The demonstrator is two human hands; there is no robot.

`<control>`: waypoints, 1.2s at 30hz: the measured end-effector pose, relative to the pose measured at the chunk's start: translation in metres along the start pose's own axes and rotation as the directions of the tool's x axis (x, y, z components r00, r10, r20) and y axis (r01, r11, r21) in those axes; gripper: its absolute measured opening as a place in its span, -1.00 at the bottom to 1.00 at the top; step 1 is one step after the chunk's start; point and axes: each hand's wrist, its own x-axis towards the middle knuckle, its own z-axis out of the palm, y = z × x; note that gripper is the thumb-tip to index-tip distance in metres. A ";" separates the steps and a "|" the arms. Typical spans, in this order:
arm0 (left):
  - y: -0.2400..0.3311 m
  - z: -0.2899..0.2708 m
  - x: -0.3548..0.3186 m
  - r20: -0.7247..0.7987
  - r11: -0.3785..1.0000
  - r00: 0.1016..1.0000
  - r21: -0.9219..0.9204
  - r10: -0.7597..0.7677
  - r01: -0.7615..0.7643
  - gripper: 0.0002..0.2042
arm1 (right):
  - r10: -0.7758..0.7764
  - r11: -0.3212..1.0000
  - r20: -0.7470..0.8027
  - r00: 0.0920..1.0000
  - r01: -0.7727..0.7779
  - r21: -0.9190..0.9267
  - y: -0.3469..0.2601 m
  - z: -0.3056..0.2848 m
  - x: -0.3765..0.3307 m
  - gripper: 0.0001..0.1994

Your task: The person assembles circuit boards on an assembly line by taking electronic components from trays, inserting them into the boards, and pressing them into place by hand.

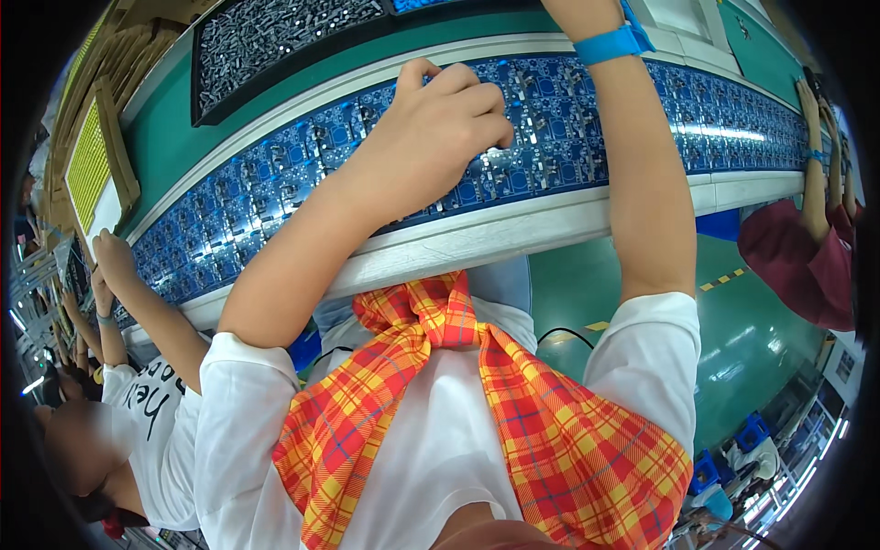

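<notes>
A long row of blue circuit boards [550, 119], dotted with small components, runs across in front of me between white rails. My left hand [445, 128] rests over the middle of this row, back of the hand up. Its fingers are bent and drawn in toward the boards; whatever lies under the fingertips is hidden. My right hand [585, 13] reaches beyond the boards and is cut off by the upper edge, so its fingers do not show. A blue strap [610, 46] circles that wrist.
A black tray [220, 112] of small dark parts stands beyond the boards, beside bright blue parts [423, 4]. At left, a co-worker's hand [112, 258] is near a box of yellow pieces [89, 170]. Another person's arm [813, 188] reaches in at right. The near white rail [513, 226] borders the boards.
</notes>
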 end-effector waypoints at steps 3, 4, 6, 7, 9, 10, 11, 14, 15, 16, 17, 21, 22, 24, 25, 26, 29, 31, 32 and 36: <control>0.000 0.000 0.000 -0.011 1.000 1.000 0.008 0.009 -0.009 -0.78 | 0.012 1.000 0.007 1.000 -0.012 0.022 0.004 -0.002 0.000 -0.85; 0.000 0.000 0.000 -0.016 1.000 1.000 0.013 0.017 -0.017 -0.78 | 0.037 0.999 0.016 0.999 -0.036 -0.025 0.000 -0.004 0.000 -0.85; 0.001 0.001 0.001 -0.025 1.000 0.999 0.019 0.022 -0.022 -0.79 | 0.061 0.995 0.027 0.998 -0.059 -0.076 0.000 -0.007 0.001 -0.85; 0.003 0.002 0.001 -0.030 0.999 0.999 0.028 0.029 -0.028 -0.80 | 0.062 0.997 0.045 0.997 -0.060 -0.039 0.004 -0.007 0.002 -0.85; 0.004 0.002 0.000 -0.039 0.999 0.999 0.037 0.031 -0.030 -0.81 | 0.060 0.997 0.080 0.995 -0.064 0.041 0.004 -0.007 0.004 -0.85; 0.006 0.001 0.000 -0.017 0.999 0.999 0.044 0.030 -0.029 -0.80 | 0.058 0.997 0.086 0.995 -0.061 0.036 0.003 -0.009 0.004 -0.85; 0.007 0.000 0.000 0.004 0.998 1.000 0.050 0.028 -0.029 -0.79 | 0.022 0.999 0.028 0.999 -0.023 0.037 0.001 -0.013 0.006 -0.86; 0.001 -0.008 -0.003 -0.041 0.997 0.999 0.076 -0.024 0.027 -0.75 | -0.058 0.998 -0.072 0.996 0.059 0.019 -0.016 -0.037 0.009 -0.86; -0.006 -0.012 -0.005 -0.098 0.992 0.992 0.095 -0.076 0.085 -0.73 | -0.101 0.993 -0.167 0.981 0.109 0.037 -0.027 -0.055 0.007 -0.88; -0.015 -0.017 -0.007 -0.156 0.984 0.980 0.109 -0.126 0.143 -0.70 | -0.141 0.986 -0.261 0.955 0.160 0.051 -0.038 -0.071 0.003 -0.89; -0.030 -0.025 -0.008 -0.229 0.972 0.960 0.127 -0.164 0.196 -0.70 | -0.147 0.986 -0.252 0.957 0.161 0.035 -0.044 -0.086 -0.010 -0.89; -0.130 -0.064 -0.057 -0.436 0.758 0.827 0.384 -0.355 0.527 -0.69 | 0.204 0.971 0.187 0.961 -0.173 -0.167 -0.091 -0.078 -0.079 -0.84; -0.146 -0.068 -0.080 -0.442 0.633 0.770 0.446 -0.459 0.633 -0.68 | 0.204 0.966 0.308 0.929 -0.141 -0.215 -0.088 -0.066 -0.096 -0.84; -0.156 -0.076 -0.098 -0.434 0.619 0.695 0.327 -0.573 0.714 -0.70 | 0.200 0.960 0.424 0.883 -0.091 -0.264 -0.087 -0.058 -0.119 -0.81; -0.156 -0.076 -0.095 -0.396 0.617 0.637 0.196 -0.661 0.762 -0.72 | 0.195 0.947 0.480 0.856 -0.037 -0.319 -0.088 -0.058 -0.130 -0.83; -0.156 -0.077 -0.093 -0.342 0.594 0.577 0.067 -0.742 0.802 -0.74 | 0.193 0.930 0.534 0.823 0.020 -0.366 -0.088 -0.058 -0.135 -0.85; -0.115 -0.081 -0.061 -0.395 0.600 0.569 0.053 -0.722 0.798 -0.83 | 0.164 0.889 0.511 0.844 0.098 -0.447 -0.089 -0.054 -0.140 -0.84; -0.105 -0.085 -0.057 -0.430 0.596 0.557 0.054 -0.710 0.801 -0.87 | 0.134 0.868 0.505 0.853 0.145 -0.475 -0.091 -0.053 -0.139 -0.84; -0.106 -0.085 -0.057 -0.447 0.595 0.553 0.055 -0.703 0.802 -0.87 | 0.116 0.857 0.516 0.849 0.176 -0.483 -0.091 -0.053 -0.137 -0.84; -0.123 -0.076 -0.055 -0.446 0.542 0.520 0.090 -0.729 0.836 -0.86 | 0.074 0.823 0.545 0.835 0.257 -0.506 -0.085 -0.051 -0.136 -0.83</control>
